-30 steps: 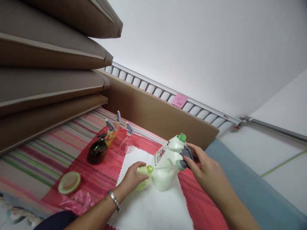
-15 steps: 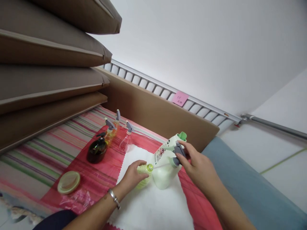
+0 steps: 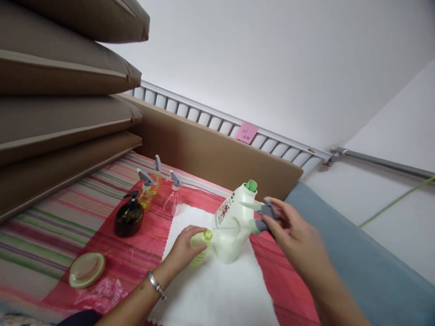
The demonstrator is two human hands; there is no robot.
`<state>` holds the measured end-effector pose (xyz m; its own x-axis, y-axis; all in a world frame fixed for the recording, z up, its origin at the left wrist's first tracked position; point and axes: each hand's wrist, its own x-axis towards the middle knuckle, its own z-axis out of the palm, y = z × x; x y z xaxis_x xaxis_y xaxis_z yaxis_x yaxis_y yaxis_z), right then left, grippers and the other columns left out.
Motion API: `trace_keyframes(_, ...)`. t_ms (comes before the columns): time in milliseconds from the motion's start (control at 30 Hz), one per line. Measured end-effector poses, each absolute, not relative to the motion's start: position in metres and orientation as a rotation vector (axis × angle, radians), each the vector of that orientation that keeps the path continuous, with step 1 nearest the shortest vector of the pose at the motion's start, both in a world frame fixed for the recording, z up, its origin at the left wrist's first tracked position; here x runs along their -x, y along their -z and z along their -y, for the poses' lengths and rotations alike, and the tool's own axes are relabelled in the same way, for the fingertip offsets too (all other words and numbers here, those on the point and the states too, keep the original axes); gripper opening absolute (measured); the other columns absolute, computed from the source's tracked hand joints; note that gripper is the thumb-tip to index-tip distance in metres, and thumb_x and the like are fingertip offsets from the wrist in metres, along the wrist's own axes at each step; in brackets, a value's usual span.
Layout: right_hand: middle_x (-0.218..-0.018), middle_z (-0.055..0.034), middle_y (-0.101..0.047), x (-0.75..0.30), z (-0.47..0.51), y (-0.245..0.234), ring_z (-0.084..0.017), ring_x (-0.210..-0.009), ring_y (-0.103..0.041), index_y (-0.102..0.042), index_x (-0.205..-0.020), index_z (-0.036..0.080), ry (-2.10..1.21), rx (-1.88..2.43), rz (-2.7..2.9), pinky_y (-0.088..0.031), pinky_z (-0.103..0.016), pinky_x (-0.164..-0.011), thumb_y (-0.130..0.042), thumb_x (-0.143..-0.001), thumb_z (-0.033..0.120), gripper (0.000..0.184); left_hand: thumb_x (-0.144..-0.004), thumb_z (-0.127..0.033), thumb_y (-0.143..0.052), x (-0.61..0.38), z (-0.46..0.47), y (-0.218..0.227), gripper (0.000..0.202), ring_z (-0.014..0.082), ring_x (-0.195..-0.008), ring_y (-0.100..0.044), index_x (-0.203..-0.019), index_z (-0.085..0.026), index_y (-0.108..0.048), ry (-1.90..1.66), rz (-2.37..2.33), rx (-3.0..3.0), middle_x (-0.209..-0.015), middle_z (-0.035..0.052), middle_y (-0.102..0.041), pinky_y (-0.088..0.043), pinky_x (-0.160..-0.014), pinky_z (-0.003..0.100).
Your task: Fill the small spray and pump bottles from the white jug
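My left hand [image 3: 186,246] is closed around a yellow-green translucent bottle [image 3: 200,253] with an uncapped neck, standing on a white cloth. In my right hand [image 3: 288,226] is a grey and pale green trigger spray head [image 3: 263,217]. Its thin clear tube points left, crossing in front of a large pale green jug [image 3: 229,246] with a label and a green spout. The jug stands upright on the white cloth [image 3: 217,299], between the two hands. The spray head is apart from the bottle.
Spray bottles [image 3: 173,201] and a dark pump bottle [image 3: 129,217] stand at left on the red cloth [image 3: 149,240]. Nearer lie a round lidded container [image 3: 87,270] and crumpled pink plastic [image 3: 103,292]. Stacked brown cushions [image 3: 68,113] rise at left; a brown board [image 3: 204,158] runs behind.
My right hand has moved right with the spray head, taking its tube farther from the bottle. My left hand keeps its hold on the bottle. The view has shifted slightly.
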<state>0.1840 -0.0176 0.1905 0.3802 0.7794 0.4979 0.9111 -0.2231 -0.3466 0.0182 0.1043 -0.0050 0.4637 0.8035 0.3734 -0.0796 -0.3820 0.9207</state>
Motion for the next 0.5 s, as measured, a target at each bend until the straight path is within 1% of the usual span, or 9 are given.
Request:
trace_keyframes(67, -0.088, -0.0028, -0.071, -0.198, 0.030, -0.181, -0.020, -0.076, -0.066, -0.053, -0.115, 0.027, 0.302, 2.059, 1.275, -0.048, -0.029, -0.067, -0.051, -0.079, 0.043, 0.040, -0.067, -0.016, -0.067, -0.018, -0.103, 0.004, 0.033, 0.0233, -0.101, -0.058, -0.099, -0.023, -0.066, -1.099, -0.635, -1.707, -0.102, 0.0057, -0.066, -0.041, -0.095, 0.039)
trace_keyframes(133, -0.088, -0.0036, -0.071, -0.207, 0.038, -0.159, -0.021, -0.074, -0.067, -0.052, -0.115, 0.026, 0.271, 2.107, 1.195, -0.048, -0.030, -0.065, -0.049, -0.079, 0.045, 0.042, -0.068, -0.015, -0.064, -0.018, -0.100, 0.002, 0.035, 0.0231, -0.104, -0.056, -0.102, -0.023, -0.063, -1.090, -0.649, -1.725, -0.105, 0.0058, -0.065, -0.040, -0.096, 0.039)
trace_keyframes(200, -0.094, -0.0052, -0.071, -0.210, 0.040, -0.129, -0.022, -0.080, -0.067, -0.052, -0.115, 0.024, 0.203, 2.151, 1.218, -0.049, -0.030, -0.066, -0.046, -0.080, 0.046, 0.041, -0.068, -0.014, -0.061, -0.018, -0.098, 0.001, 0.037, 0.0233, -0.105, -0.056, -0.104, -0.022, -0.060, -1.067, -0.671, -1.759, -0.108, 0.0062, -0.064, -0.040, -0.097, 0.040)
trace_keyframes(267, -0.099, -0.0070, -0.071, -0.207, 0.037, -0.097, -0.024, -0.084, -0.068, -0.052, -0.113, 0.022, 0.204, 2.191, 1.258, -0.050, -0.031, -0.066, -0.045, -0.081, 0.044, 0.040, -0.068, -0.014, -0.060, -0.019, -0.095, -0.001, 0.039, 0.0239, -0.105, -0.056, -0.106, -0.021, -0.059, -1.057, -0.685, -1.805, -0.108, 0.0067, -0.064, -0.041, -0.096, 0.041)
trace_keyframes(367, -0.096, -0.0070, -0.072, -0.199, 0.028, -0.062, -0.025, -0.082, -0.068, -0.053, -0.109, 0.021, 0.284, 2.264, 1.304, -0.049, -0.031, -0.063, -0.043, -0.083, 0.037, 0.032, -0.068, -0.015, -0.061, -0.019, -0.095, -0.001, 0.043, 0.0242, -0.106, -0.055, -0.111, -0.022, -0.058, -1.078, -0.676, -1.853, -0.110, 0.0068, -0.063, -0.041, -0.097, 0.042)
trace_keyframes(500, -0.089, -0.0055, -0.073, -0.191, 0.016, -0.047, -0.022, -0.076, -0.069, -0.053, -0.108, 0.020, 0.424, 2.323, 1.381, -0.045, -0.027, -0.059, -0.043, -0.086, 0.029, 0.026, -0.070, -0.015, -0.061, -0.018, -0.098, 0.001, 0.043, 0.0233, -0.104, -0.055, -0.112, -0.023, -0.058, -1.078, -0.658, -1.878, -0.107, 0.0068, -0.062, -0.041, -0.096, 0.041)
